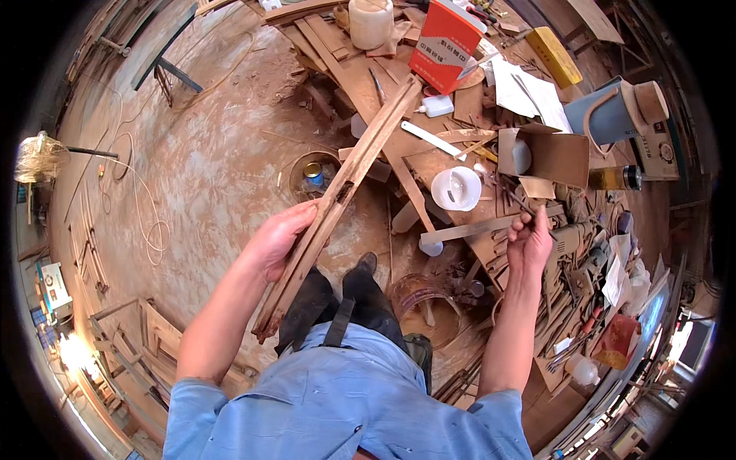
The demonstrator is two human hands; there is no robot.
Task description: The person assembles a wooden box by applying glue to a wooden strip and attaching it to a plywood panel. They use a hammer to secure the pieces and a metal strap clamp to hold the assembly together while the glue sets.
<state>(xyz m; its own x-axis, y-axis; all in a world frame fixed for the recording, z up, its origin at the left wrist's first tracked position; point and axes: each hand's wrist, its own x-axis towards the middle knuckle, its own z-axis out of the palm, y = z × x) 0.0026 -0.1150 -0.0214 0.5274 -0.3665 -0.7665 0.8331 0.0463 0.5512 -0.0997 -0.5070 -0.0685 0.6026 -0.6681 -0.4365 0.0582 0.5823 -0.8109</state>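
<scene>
My left hand grips a long wooden bar from its left side. A groove runs along the bar, and a dark slot is cut into it just above my hand. The bar slants from near my legs up to the workbench, where its far end overlaps the bench edge in view. Over the bench's right part, my right hand is closed round a thin dark rod-like tool; its exact kind is unclear. Close by are a white plastic tub and a flat metal strip.
On the bench stand a red-orange box, an open cardboard box, a blue jug and a lidded jar. Many hand tools crowd its right side. A bucket is by my feet; a cable trails across the floor.
</scene>
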